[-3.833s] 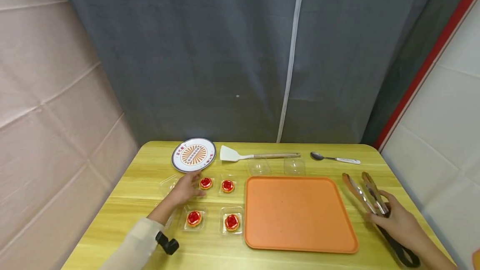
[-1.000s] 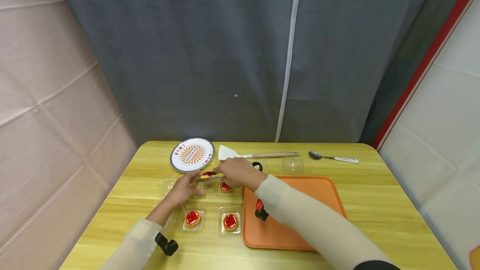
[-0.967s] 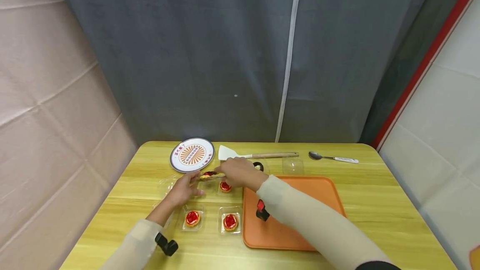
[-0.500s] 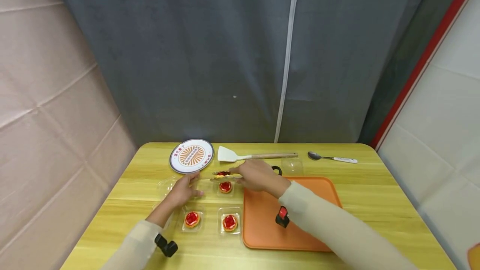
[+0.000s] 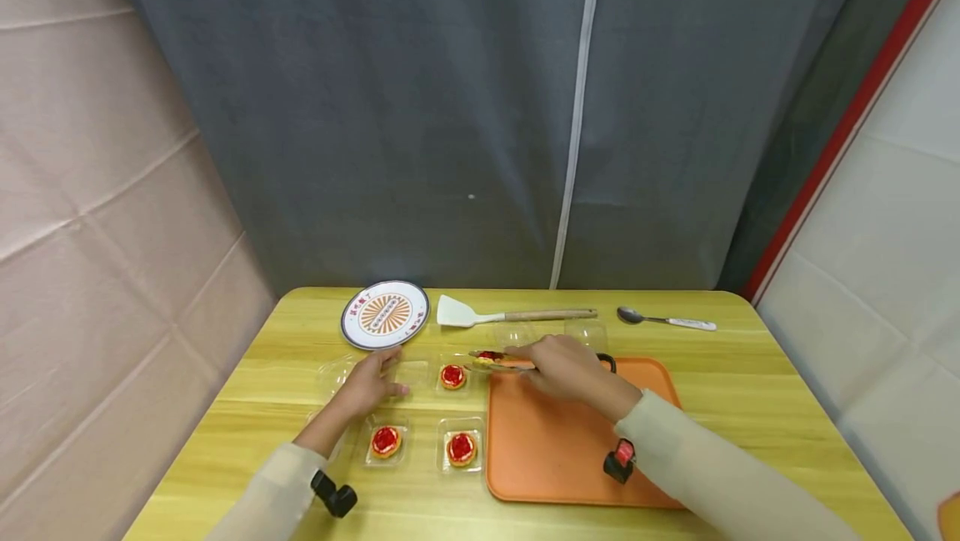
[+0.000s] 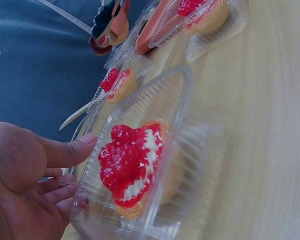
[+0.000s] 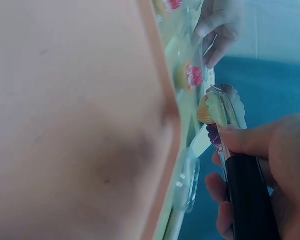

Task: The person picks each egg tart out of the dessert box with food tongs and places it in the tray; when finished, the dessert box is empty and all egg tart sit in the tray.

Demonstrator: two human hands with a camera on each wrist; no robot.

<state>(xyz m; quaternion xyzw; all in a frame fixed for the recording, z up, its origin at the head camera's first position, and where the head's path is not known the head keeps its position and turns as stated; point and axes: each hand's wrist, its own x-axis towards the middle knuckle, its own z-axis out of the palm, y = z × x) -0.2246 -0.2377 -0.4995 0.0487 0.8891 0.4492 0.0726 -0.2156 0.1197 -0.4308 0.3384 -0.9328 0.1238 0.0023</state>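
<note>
My right hand (image 5: 564,366) grips metal tongs (image 7: 250,195) with black handles. Between their scalloped tips is a small tart (image 7: 204,111) with red topping, held over the back left corner of the orange tray (image 5: 555,449). My left hand (image 5: 365,383) holds a clear plastic box (image 5: 411,372) with no tart in it, thumb at the near edge and fingers at the far one. Three tarts sit in clear boxes: a back one (image 5: 453,377), a front left one (image 5: 386,441) and a front right one (image 5: 461,448). The front left tart looms large in the left wrist view.
A white plate (image 5: 386,315) with an orange sunburst lies at the back left. Beside it are a white spatula (image 5: 457,313) with a wooden handle and, farther right, a spoon (image 5: 632,315). Clear plastic pieces (image 5: 587,333) stand behind the tray; others (image 5: 335,372) lie near my left hand.
My right hand first took up the tongs at the right, then gripped the back left tart with them. It lifted the tart out and carried it rightward to the tray. My left hand stayed put.
</note>
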